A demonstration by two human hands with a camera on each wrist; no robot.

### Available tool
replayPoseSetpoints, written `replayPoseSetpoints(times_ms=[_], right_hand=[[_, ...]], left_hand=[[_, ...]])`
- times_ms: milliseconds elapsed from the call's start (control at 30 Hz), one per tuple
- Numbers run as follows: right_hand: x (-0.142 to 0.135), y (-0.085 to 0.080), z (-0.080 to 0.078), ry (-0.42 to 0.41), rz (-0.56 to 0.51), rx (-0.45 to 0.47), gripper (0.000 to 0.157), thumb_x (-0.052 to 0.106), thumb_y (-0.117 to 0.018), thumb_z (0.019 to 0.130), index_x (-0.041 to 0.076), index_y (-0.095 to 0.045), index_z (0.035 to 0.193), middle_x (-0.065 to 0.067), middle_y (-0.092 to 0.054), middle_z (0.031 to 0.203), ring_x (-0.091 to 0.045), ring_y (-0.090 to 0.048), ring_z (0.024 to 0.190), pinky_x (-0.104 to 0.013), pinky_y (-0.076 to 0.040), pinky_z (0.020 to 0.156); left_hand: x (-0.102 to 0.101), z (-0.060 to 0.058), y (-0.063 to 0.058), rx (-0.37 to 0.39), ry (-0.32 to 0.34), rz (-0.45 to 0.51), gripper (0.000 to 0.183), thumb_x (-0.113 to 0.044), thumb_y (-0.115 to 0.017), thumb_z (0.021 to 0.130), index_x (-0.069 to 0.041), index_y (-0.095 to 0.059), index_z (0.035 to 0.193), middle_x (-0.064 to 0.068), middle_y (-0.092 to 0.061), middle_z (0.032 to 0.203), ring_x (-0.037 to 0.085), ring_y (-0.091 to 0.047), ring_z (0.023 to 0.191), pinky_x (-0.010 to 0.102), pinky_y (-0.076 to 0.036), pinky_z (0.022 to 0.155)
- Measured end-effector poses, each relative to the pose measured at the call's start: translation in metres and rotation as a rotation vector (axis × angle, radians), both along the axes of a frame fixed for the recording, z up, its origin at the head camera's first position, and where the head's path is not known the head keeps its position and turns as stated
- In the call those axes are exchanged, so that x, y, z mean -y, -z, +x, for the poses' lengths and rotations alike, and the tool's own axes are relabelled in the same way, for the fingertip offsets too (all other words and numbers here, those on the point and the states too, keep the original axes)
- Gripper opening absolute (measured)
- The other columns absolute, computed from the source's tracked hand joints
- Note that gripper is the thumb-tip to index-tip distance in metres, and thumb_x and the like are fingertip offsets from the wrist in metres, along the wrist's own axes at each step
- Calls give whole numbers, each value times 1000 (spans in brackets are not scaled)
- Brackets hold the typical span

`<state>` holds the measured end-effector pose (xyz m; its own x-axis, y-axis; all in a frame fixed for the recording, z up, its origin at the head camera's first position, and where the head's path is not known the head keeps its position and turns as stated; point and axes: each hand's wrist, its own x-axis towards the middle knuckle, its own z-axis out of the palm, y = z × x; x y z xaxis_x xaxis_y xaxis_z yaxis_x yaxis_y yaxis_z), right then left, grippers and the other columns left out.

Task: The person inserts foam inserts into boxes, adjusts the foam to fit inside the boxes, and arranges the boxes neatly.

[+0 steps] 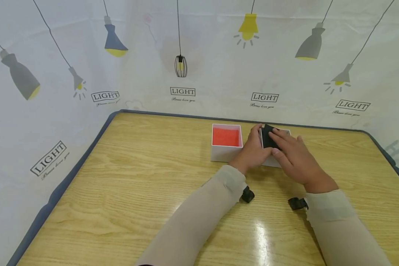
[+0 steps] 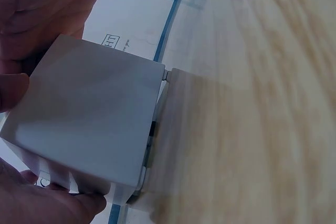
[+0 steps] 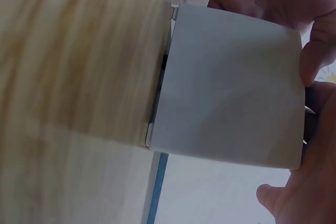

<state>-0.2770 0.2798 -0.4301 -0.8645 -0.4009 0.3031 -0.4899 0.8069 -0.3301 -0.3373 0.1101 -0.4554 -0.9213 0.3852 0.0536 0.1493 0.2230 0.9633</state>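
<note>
A white box (image 1: 273,162) stands on the table between my two hands. Its plain front face is seen close up in both wrist views. My left hand (image 1: 252,150) holds the box at its left side. A black flat piece (image 1: 268,136) is tilted at the box's top opening. My right hand (image 1: 293,157) grips this piece, fingers laid across it and thumb near the box's front edge. The hands hide much of the piece and the inside of the box. Just left of my left hand is a second white box (image 1: 226,153), open, with a red interior.
The wooden table (image 1: 146,177) has a dark blue edge (image 1: 173,115). Behind it hangs a pale cloth (image 1: 212,44) printed with lamps. A black strap piece (image 1: 248,194) is on my left wrist and another black strap piece (image 1: 297,203) on my right.
</note>
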Motion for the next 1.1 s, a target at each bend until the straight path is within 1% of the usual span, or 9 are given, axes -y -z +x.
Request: replayPoseSetpoints(times_ms=[167,400,600,867,933,1100], right_hand=[[4,0,2,-3,32,-6,53,33,-41,115,5,-44,160,-19,-37,168,-44,-34,155,-83,-10,117],[7,-1,3,10,60,24,52,35,-41,115,4,-50,156,-19,-42,165,-44,-37,153,-81,-12,118],[7,1,1,5,60,19,51,34,-40,115,3,-52,155,-20,-45,163,-44,-39,151,-81,-14,117],[7,1,2,3,26,40,52,33,-40,116,2,-50,155,-23,-45,162,-47,-38,151,-79,-15,119],[7,1,2,1,20,40,51,33,-40,116,1,-52,154,-23,-46,161,-48,-38,150,-79,-15,119],[6,4,0,-2,19,7,47,31,-40,116,1,-61,146,-24,-54,153,-47,-45,145,-80,-20,117]], left_hand=[[1,0,0,0,6,2,93,-22,-73,96,-21,-14,167,6,-35,165,16,-47,140,32,-39,119],[1,0,0,13,15,2,92,-21,-70,96,-19,-13,168,7,-32,167,17,-44,145,34,-38,121],[1,1,0,11,5,-12,92,-21,-70,96,-20,-13,168,7,-32,167,17,-44,144,35,-38,121],[1,2,-1,17,-5,-16,90,-23,-70,97,-21,-15,167,6,-34,166,18,-45,143,34,-38,121],[1,2,-1,17,-5,-20,89,-23,-69,97,-21,-15,167,7,-34,166,18,-45,142,34,-38,121],[1,2,-2,24,-5,-18,88,-23,-69,98,-20,-15,168,6,-34,166,17,-46,140,34,-40,119]])
